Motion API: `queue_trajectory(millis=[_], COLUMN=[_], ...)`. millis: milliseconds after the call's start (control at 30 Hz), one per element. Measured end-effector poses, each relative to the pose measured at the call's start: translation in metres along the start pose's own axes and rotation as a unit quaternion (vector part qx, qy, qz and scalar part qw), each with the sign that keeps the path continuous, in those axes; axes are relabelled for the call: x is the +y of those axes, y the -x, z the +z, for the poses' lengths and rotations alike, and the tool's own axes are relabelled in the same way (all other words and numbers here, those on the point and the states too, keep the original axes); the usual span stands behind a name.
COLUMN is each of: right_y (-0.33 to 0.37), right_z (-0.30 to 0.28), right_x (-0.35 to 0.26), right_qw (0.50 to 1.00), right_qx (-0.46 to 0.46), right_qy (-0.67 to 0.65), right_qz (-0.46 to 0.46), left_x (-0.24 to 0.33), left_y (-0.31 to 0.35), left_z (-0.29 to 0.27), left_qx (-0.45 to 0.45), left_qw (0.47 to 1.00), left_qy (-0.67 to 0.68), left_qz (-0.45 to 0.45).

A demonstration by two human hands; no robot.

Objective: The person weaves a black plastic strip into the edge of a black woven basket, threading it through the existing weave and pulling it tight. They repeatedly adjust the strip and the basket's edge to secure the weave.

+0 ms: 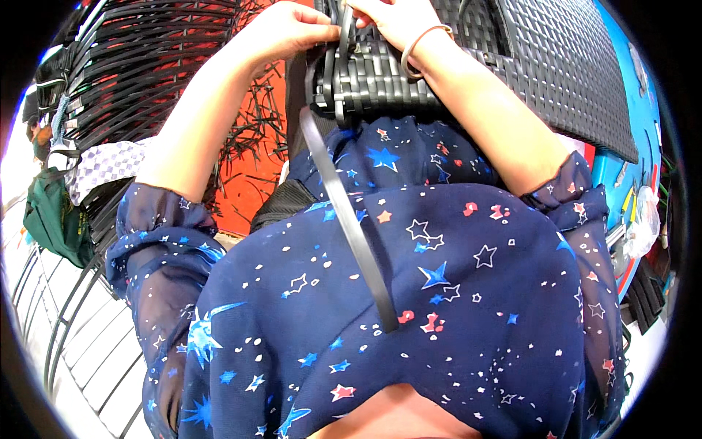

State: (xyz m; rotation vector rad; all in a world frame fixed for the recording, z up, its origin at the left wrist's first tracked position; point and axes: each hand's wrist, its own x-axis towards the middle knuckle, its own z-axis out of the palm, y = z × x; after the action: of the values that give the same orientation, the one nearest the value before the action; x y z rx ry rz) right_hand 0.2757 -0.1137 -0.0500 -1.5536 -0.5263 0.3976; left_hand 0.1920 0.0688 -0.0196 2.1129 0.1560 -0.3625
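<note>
A black woven wicker piece (pixel 387 86) lies at the top centre, just beyond my lap. At its left edge a flat black plastic strip (pixel 344 44) stands up in a loop. My left hand (pixel 296 29) is closed, with thumb and fingertips pinching at this strip from the left. From the right my right hand (pixel 395 23), a bangle at its wrist, closes its fingertips on the strip's upper part. The picture's upper edge cuts off part of both hands. A loose dark strip end (pixel 351 230) hangs toward me across my star-printed blue clothing.
A larger grey-black woven panel (pixel 578 73) spreads at the upper right, beside a blue surface (pixel 625 55). Dark slatted bundles (pixel 150 62) stand at the upper left. Black strip scraps lie on the red floor (pixel 252 183). A green cloth (pixel 58 216) hangs at the far left.
</note>
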Motion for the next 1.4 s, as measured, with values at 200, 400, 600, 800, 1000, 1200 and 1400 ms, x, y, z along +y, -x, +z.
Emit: queue_trajectory(millis=[200, 400, 600, 800, 1000, 1200, 1400], right_y=[-0.003, 0.006, 0.009, 0.005, -0.007, 0.004, 0.047], right_z=[0.002, 0.007, 0.001, -0.008, -0.027, -0.021, -0.013], right_x=[0.007, -0.011, -0.022, -0.014, -0.005, -0.016, -0.061], right_qw=[0.999, 0.998, 0.995, 0.986, 0.981, 0.999, 0.974], right_qx=[0.012, -0.006, -0.042, -0.055, -0.118, 0.015, -0.121], right_qy=[0.022, 0.029, 0.066, 0.156, 0.116, -0.030, 0.133], right_qz=[-0.022, 0.057, 0.061, 0.026, 0.099, 0.037, -0.140], left_x=[0.029, 0.057, 0.020, 0.010, 0.011, 0.013, 0.003], left_y=[0.011, 0.011, -0.009, -0.023, -0.017, 0.023, 0.112], left_z=[-0.003, -0.009, -0.001, 0.012, 0.008, -0.001, 0.019], left_qx=[0.120, 0.159, 0.151, 0.157, 0.185, 0.292, 0.253], left_qw=[0.992, 0.981, 0.963, 0.959, 0.967, 0.922, 0.945], left_qy=[0.041, 0.105, 0.220, 0.230, 0.170, 0.239, 0.163], left_qz=[0.012, 0.034, 0.021, 0.047, 0.032, 0.091, 0.127])
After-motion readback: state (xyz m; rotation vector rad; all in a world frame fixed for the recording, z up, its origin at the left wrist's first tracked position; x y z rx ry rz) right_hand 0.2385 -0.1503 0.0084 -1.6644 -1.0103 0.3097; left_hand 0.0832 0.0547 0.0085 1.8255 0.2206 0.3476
